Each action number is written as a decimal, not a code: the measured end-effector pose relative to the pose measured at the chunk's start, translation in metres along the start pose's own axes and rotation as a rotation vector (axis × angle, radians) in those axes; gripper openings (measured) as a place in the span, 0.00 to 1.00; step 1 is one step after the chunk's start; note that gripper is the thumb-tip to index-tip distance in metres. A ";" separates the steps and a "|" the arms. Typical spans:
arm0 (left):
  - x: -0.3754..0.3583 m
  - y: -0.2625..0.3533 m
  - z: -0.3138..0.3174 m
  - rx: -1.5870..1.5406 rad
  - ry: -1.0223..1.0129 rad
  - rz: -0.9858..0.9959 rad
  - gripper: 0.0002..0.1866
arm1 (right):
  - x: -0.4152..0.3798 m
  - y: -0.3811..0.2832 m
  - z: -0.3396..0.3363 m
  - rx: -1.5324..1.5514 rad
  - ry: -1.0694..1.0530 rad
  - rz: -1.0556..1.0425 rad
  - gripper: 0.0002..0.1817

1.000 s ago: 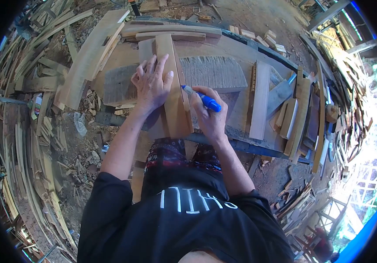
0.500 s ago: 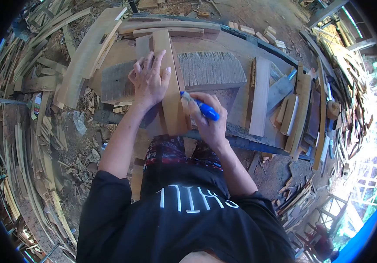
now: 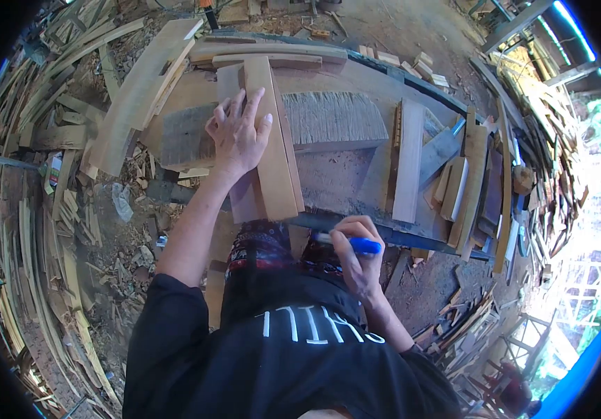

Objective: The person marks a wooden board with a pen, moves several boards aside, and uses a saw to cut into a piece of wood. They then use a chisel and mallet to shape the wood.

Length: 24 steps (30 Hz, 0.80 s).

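Observation:
My left hand [image 3: 239, 136] lies with its fingers spread on a light wooden board [image 3: 272, 153], pressing near the board's left edge. The board lies lengthwise across a grey, rough-surfaced wood block [image 3: 332, 119], over other flat pieces. My right hand [image 3: 361, 255] is closed around a blue marker [image 3: 364, 246], held near my lap below the table's front edge and apart from the board. The marker's front end is blurred.
A pale plank [image 3: 408, 160] and several offcuts lie on the right of the worktable [image 3: 335, 178]. A long curved board [image 3: 140, 98] is at the left. Wood piles [image 3: 35, 244] stand on both sides, and a person [image 3: 513, 387] is at the lower right.
My right hand has moved with the marker away from the board's right edge, down and to the right toward my lap. My left hand stays on the board.

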<state>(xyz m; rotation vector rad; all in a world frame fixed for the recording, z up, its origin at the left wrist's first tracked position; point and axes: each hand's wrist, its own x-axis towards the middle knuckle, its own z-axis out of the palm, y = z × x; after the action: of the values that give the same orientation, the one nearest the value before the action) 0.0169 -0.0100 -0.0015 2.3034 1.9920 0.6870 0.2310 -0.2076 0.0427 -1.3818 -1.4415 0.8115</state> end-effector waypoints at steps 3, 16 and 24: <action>-0.002 -0.003 0.000 -0.056 0.036 -0.005 0.28 | 0.013 -0.007 0.017 -0.098 0.036 -0.015 0.06; -0.008 -0.031 0.007 -0.459 0.240 0.034 0.19 | 0.082 -0.020 0.094 -0.632 -0.167 0.004 0.31; -0.010 -0.025 0.004 -0.386 0.202 -0.038 0.18 | 0.090 0.017 0.020 -0.715 0.104 -0.008 0.31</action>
<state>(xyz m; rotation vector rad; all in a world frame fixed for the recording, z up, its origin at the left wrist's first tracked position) -0.0062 -0.0139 -0.0156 2.0333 1.7702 1.2209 0.2260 -0.1141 0.0363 -1.9025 -1.7328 0.1979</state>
